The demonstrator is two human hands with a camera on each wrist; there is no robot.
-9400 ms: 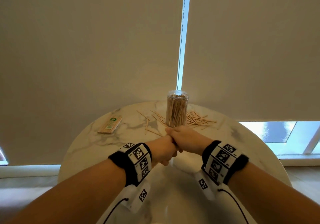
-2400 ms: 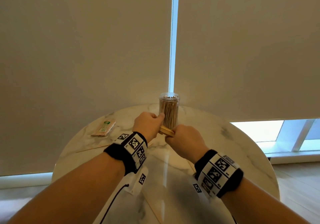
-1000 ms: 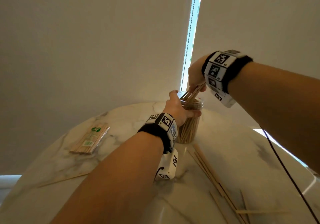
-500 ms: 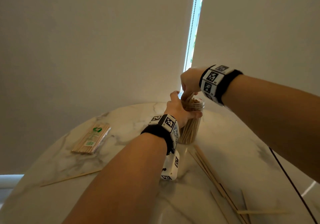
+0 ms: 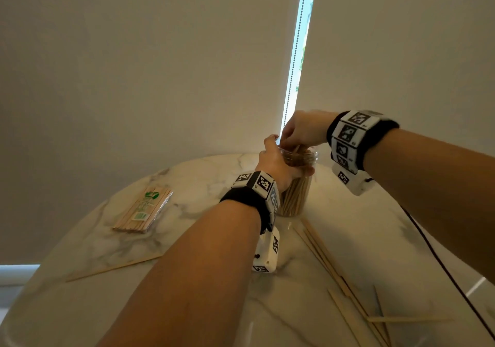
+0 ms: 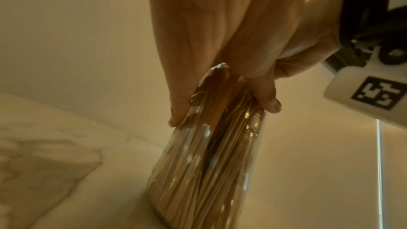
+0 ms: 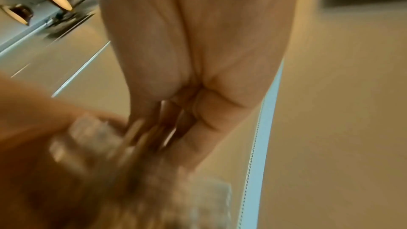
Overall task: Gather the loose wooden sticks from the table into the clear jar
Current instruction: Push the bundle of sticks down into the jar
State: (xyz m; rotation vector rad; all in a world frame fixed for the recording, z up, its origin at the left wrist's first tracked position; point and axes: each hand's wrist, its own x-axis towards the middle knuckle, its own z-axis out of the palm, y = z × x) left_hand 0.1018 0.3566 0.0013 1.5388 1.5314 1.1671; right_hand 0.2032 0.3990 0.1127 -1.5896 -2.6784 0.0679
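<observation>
The clear jar, packed with upright wooden sticks, stands at the back of the round marble table. My left hand grips its neck, thumb on one side and fingers on the other; the left wrist view shows this hand on the jar. My right hand is right above the jar's mouth, fingertips pointing down and pinching a few sticks that reach into it. The right wrist view is blurred; the right hand has its fingers close together round stick-like streaks.
Several loose sticks lie fanned out on the table to the front right of the jar, and a single one lies at the left. A wrapped packet of sticks lies back left. A black cable hangs from my right wrist.
My right hand has come down from above the jar to its mouth, and the sticks it holds have sunk almost wholly inside. My left hand has kept its grip on the jar.
</observation>
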